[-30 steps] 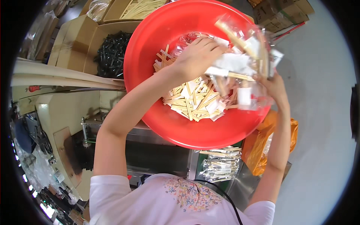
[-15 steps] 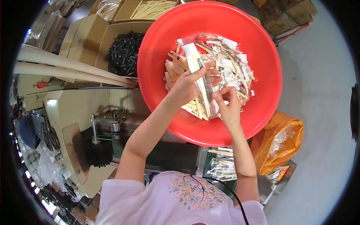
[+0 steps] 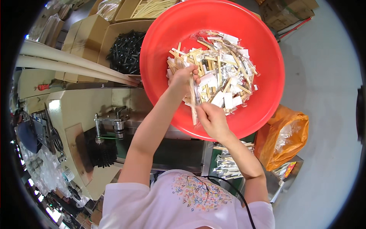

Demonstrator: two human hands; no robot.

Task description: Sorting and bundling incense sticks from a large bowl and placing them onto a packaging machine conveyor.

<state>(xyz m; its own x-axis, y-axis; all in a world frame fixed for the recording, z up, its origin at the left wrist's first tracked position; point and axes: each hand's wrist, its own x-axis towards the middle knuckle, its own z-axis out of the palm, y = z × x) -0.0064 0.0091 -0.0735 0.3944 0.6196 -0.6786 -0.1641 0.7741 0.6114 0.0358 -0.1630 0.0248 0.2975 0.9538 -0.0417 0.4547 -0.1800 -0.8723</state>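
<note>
Over the near left part of a large red plastic tub (image 3: 263, 110), my left hand (image 3: 185, 78) is closed round the upper part of a clear-wrapped chopstick packet (image 3: 194, 100). The packet stands nearly edge-on, slanting toward my chest. My right hand (image 3: 214, 119) pinches its lower part between thumb and fingers. Under both hands lies a loose pile of similar wrapped packets (image 3: 232, 65), with pale wooden chopsticks, white paper and dark pieces showing through clear film. My left palm hides part of the held packet.
Left of the tub stand a cardboard box of black plastic pieces (image 3: 127, 53) and a box of wooden sticks (image 3: 154, 8). A machine with a round black brush (image 3: 102, 152) is nearer me. More packets (image 3: 228, 162) lie below the tub, beside an orange bag (image 3: 284, 141).
Both hands have shifted left and slightly nearer me with the packet. It has turned from broad face to edge-on. My right hand has come in from beside its lower end to grip it.
</note>
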